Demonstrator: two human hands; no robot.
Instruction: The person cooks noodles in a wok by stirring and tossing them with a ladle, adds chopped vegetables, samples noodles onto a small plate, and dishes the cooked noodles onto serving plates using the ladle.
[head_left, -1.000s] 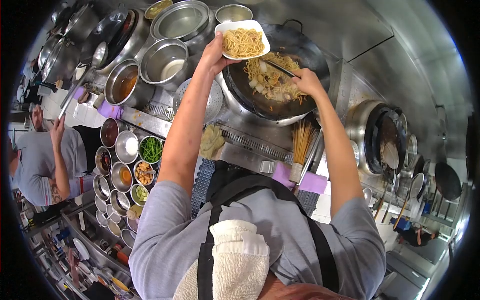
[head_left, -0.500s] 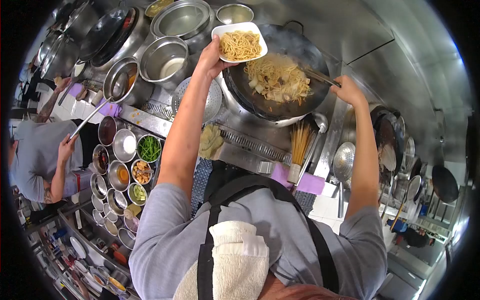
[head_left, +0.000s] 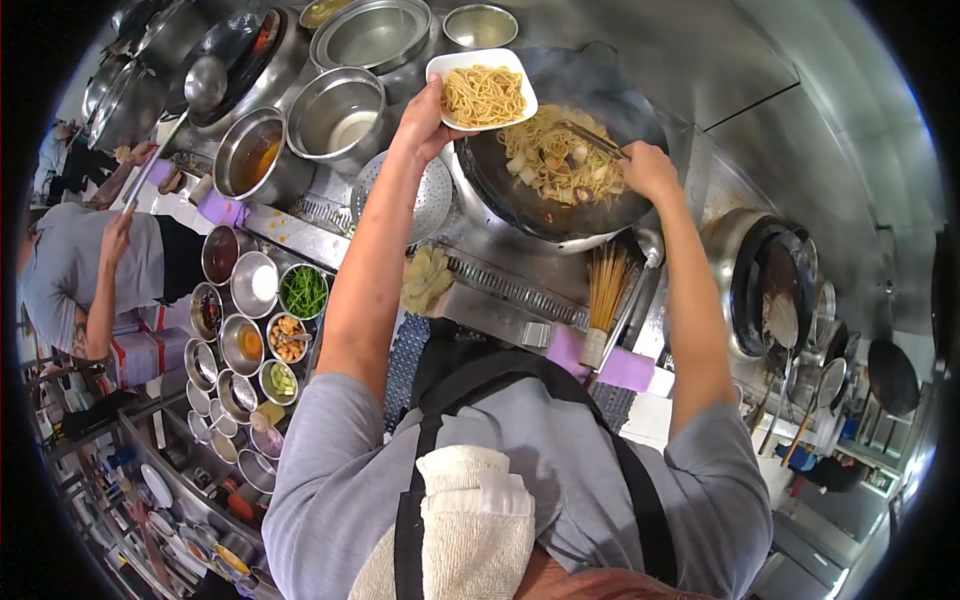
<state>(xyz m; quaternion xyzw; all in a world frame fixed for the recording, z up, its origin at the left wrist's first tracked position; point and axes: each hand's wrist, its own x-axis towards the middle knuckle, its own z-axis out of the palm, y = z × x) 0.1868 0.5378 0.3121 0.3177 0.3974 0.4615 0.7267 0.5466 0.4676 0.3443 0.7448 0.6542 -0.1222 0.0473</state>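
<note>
Clock hours are read from the middle of the view. Nearest, at 6 o'clock, a cream towel (head_left: 478, 520) lies on the wearer's chest between 2 black apron straps. At 3 o'clock a bamboo brush (head_left: 607, 290) stands beside a ladle (head_left: 645, 250), next to a purple cloth (head_left: 628, 370). Just off the middle, towards 10 o'clock, lies a crumpled yellowish cloth (head_left: 427, 280); at 9 o'clock, small metal bowls include 1 of chopped greens (head_left: 302, 292).

Farther out, at about 2 o'clock, the right hand (head_left: 648, 170) has its fingers closed around a dark utensil (head_left: 597, 140) that slants into the wok (head_left: 540, 212) at 1 o'clock. Cooked noodles (head_left: 550, 165) with pale pieces lie in that wok, under faint steam. Between 11 and 12, the left hand (head_left: 424, 125) grips the side of a white dish (head_left: 475, 60), which holds plain noodles (head_left: 483, 97) and in view overlaps the wok's left edge.

At 11 o'clock a perforated strainer (head_left: 430, 205) lies below a steel pot (head_left: 310, 110). Farthest, at 9 o'clock, another person (head_left: 80, 255) holds a long-handled ladle.
</note>
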